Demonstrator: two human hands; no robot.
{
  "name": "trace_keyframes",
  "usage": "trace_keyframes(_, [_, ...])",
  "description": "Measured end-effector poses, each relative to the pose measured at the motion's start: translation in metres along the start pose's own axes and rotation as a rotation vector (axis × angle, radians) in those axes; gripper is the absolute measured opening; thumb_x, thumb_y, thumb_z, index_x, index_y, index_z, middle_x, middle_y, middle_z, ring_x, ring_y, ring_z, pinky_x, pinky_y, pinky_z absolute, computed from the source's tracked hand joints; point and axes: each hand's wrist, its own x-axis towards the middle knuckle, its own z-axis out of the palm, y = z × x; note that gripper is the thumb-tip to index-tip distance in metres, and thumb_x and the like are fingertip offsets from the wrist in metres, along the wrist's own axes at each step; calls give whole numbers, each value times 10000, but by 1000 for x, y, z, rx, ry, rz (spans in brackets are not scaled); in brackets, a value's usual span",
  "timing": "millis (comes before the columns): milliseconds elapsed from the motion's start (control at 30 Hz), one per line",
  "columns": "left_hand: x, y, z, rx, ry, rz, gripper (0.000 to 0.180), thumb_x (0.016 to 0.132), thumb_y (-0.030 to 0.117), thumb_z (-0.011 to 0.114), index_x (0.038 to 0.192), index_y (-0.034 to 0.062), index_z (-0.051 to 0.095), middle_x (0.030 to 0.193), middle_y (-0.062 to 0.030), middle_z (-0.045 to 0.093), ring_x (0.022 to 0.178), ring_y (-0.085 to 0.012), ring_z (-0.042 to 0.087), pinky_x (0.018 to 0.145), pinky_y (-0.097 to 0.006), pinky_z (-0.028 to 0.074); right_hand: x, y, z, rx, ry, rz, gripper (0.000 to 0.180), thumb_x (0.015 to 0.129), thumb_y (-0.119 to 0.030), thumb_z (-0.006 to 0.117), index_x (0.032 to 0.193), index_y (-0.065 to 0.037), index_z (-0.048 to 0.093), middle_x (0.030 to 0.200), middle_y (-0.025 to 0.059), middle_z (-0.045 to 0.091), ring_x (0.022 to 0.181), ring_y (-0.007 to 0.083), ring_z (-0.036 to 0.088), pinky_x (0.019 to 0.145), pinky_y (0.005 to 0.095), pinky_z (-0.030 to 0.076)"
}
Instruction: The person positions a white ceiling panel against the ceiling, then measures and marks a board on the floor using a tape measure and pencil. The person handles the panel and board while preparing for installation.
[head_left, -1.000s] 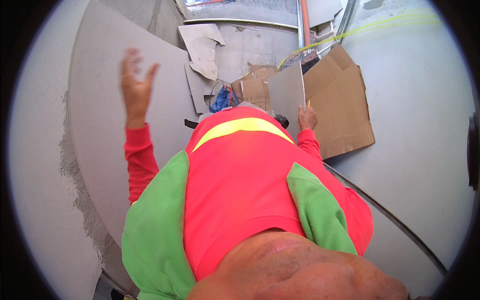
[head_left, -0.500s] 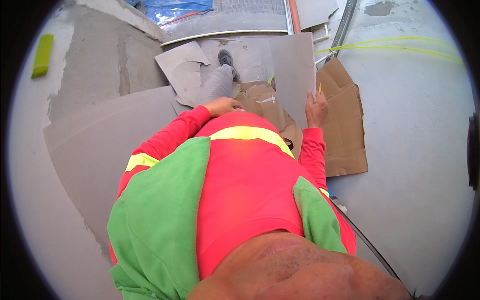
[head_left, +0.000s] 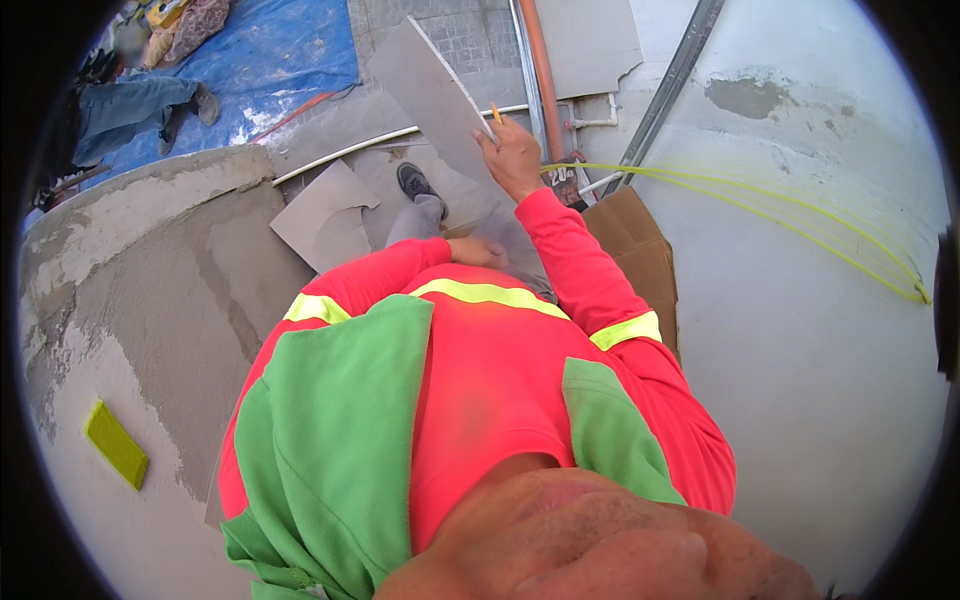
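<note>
Raised ahead of me, my right hand (head_left: 512,157) grips the edge of a grey drywall piece (head_left: 425,95) with a pale cut edge. A yellow pencil (head_left: 496,114) sticks up from the same hand's fingers. The board stands tilted, its lower part reaching down toward my legs. My left hand (head_left: 478,252) lies at my waist against my grey trouser leg, its fingers loosely stretched and nothing visible in it. Beyond the left hand is another drywall offcut (head_left: 325,212) with a curved cut edge.
Folded brown cardboard (head_left: 632,245) lies right of my legs. A metal channel (head_left: 668,85), an orange pipe (head_left: 541,80) and yellow strap (head_left: 740,188) are near the right wall. At far left are a yellow-green block (head_left: 117,444), a blue tarp (head_left: 270,60) and another person's legs (head_left: 130,112).
My right hand has lifted the drywall piece and pencil forward and to the left. The left hand stays by my waist. The view has shifted, showing more of the tarp and another person.
</note>
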Motion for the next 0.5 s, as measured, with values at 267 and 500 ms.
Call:
trace_keyframes(267, [-12, 61, -39, -251, 256, 208, 153, 959, 173, 633, 930, 39, 702, 848, 25, 682, 785, -65, 600, 723, -283, 496, 91, 60, 83, 325, -223, 156, 333, 935, -339, 724, 887, -11, 704, 716, 121, 607, 688, 268, 607, 659, 426, 457])
trace_keyframes(500, [68, 3, -43, -596, 508, 392, 264, 981, 262, 653, 1035, 19, 740, 954, -27, 735, 863, -108, 653, 785, -294, 525, 176, 189, 266, 699, -572, 608, 363, 952, -337, 737, 958, 22, 684, 842, 35, 604, 754, 144, 543, 682, 299, 465])
